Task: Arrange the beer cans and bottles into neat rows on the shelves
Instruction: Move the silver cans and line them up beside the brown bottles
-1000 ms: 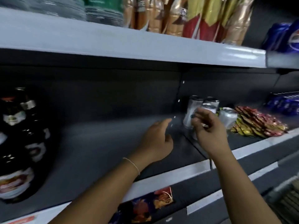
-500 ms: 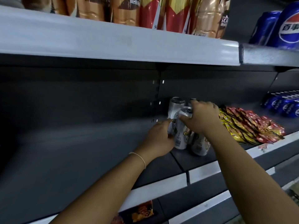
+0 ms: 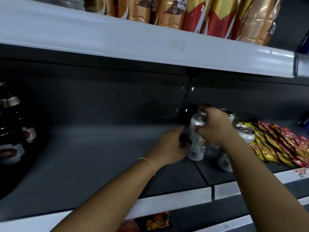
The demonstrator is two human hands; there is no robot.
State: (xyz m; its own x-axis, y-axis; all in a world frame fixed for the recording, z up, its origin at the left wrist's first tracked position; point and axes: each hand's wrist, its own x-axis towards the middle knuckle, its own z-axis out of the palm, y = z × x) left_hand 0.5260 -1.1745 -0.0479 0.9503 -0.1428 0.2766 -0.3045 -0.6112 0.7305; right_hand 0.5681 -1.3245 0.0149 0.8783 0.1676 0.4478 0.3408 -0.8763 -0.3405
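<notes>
Beside cans (image 3: 197, 139), snack packets (image 3: 280, 144).

Bottles (image 3: 11, 131) far left on shelf (image 3: 100, 156), cans (image 3: 197, 143) right, snack packets (image 3: 284, 144) beyond

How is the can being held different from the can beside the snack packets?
The held can has both hands on it, the right hand over its top and the left hand at its side; the can by the snack packets stands free. The held can is nearer the bare shelf. Both are silver cans, upright.

Shiny metal can (image 3: 197, 141), matt dark shelf (image 3: 100, 156), glossy foil packets (image 3: 280, 144).
</notes>
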